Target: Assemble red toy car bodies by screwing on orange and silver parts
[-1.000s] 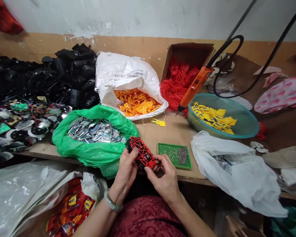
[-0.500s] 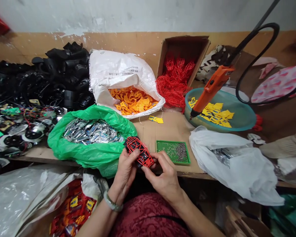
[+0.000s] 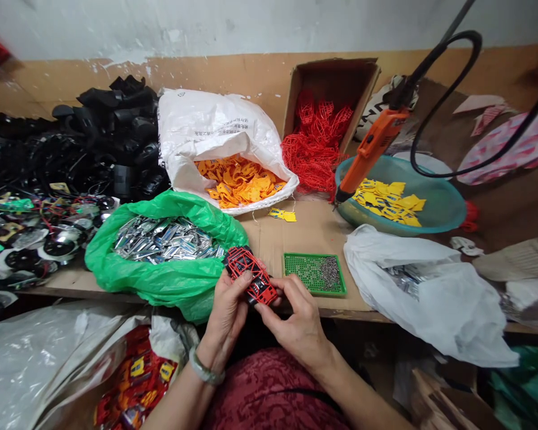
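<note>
A red and black toy-like piece with a lattice frame [image 3: 252,276] is held over the table's front edge. My left hand [image 3: 231,301] grips its left side, the thumb lying on top. Fingers and thumb of my right hand [image 3: 292,307] pinch its lower right end. Just right of it lies a green perforated tray [image 3: 290,272] with small screws [image 3: 329,273] gathered at its right side. To the left, a green plastic bag [image 3: 99,254] holds shiny metal strips [image 3: 168,240]. The underside of the held piece is hidden.
An orange power screwdriver [image 3: 370,147] hangs over a teal basin [image 3: 446,220] of yellow parts. Behind are a white sack [image 3: 215,113] of orange parts and a box [image 3: 293,83] with red frames. A white plastic bag [image 3: 457,316] lies right, black parts [image 3: 134,137] left.
The hanging screwdriver has shifted left and slightly down in the view. Both hands still hold the red and black piece in nearly the same place.
</note>
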The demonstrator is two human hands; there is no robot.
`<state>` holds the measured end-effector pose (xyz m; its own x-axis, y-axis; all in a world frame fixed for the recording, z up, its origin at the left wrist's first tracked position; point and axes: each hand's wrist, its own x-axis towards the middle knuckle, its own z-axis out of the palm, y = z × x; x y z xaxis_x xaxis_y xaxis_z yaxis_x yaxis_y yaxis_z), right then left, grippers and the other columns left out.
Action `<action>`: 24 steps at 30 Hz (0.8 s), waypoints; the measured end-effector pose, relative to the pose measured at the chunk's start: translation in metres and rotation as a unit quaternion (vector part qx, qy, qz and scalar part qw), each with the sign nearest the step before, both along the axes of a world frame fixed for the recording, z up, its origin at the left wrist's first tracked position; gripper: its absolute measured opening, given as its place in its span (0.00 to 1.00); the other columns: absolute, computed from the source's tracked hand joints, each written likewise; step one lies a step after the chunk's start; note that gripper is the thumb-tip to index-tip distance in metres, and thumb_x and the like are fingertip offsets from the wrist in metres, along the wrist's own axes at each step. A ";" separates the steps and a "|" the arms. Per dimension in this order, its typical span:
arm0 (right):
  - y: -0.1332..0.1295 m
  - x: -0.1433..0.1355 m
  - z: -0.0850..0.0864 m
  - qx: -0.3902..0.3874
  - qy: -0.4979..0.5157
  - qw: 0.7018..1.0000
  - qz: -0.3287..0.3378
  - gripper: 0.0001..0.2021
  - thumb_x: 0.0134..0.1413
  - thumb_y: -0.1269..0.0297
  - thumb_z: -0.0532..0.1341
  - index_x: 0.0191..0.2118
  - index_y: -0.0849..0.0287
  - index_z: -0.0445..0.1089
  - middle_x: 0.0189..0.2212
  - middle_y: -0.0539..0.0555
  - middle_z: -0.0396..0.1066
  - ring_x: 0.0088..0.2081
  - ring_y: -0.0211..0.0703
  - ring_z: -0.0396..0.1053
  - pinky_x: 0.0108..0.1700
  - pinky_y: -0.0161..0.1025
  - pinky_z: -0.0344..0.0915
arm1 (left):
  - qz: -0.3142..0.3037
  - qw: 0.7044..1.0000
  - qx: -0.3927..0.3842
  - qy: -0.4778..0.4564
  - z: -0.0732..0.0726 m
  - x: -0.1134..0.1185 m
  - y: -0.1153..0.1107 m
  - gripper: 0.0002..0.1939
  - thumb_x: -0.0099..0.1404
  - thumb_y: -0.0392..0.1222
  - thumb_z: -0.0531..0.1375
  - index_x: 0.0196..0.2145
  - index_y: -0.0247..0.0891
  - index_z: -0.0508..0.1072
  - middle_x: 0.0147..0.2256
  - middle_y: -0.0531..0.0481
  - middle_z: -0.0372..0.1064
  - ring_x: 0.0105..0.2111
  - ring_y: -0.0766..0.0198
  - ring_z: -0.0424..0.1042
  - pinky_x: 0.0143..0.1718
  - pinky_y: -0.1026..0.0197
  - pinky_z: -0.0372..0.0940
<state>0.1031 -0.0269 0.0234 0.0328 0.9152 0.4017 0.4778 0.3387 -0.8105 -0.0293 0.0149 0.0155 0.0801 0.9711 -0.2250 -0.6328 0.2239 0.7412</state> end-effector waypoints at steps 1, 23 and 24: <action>0.000 0.000 0.000 -0.003 0.003 1.000 0.002 0.11 0.52 0.71 0.67 0.42 0.57 0.72 0.33 0.52 0.69 0.30 0.41 0.68 0.32 0.38 0.69 | 0.003 1.000 -0.006 0.001 0.000 0.000 0.000 0.17 0.55 0.41 0.72 0.41 0.34 0.76 0.36 0.48 0.77 0.33 0.62 0.75 0.38 0.59 0.72; 0.047 0.026 0.003 -0.183 0.128 0.961 0.166 0.16 0.59 0.49 0.63 0.39 0.55 0.80 0.35 0.56 0.78 0.36 0.49 0.76 0.39 0.42 0.72 | -0.033 0.999 -0.009 0.022 -0.006 -0.005 0.004 0.24 0.51 0.48 0.75 0.44 0.38 0.78 0.37 0.44 0.79 0.36 0.56 0.76 0.40 0.58 0.70; 0.059 0.029 0.007 -0.156 0.066 0.973 0.156 0.14 0.60 0.51 0.62 0.36 0.56 0.80 0.33 0.55 0.77 0.35 0.48 0.75 0.38 0.41 0.71 | -0.035 0.999 -0.015 0.016 -0.009 -0.007 0.006 0.24 0.51 0.48 0.74 0.44 0.37 0.78 0.36 0.44 0.79 0.34 0.57 0.75 0.37 0.59 0.70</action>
<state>0.1324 0.0322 0.0308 -0.2336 0.9657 0.1133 0.2763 0.1777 -0.9445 -0.0366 0.0211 0.0069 0.1394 0.9560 -0.2583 -0.5906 0.2896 0.7532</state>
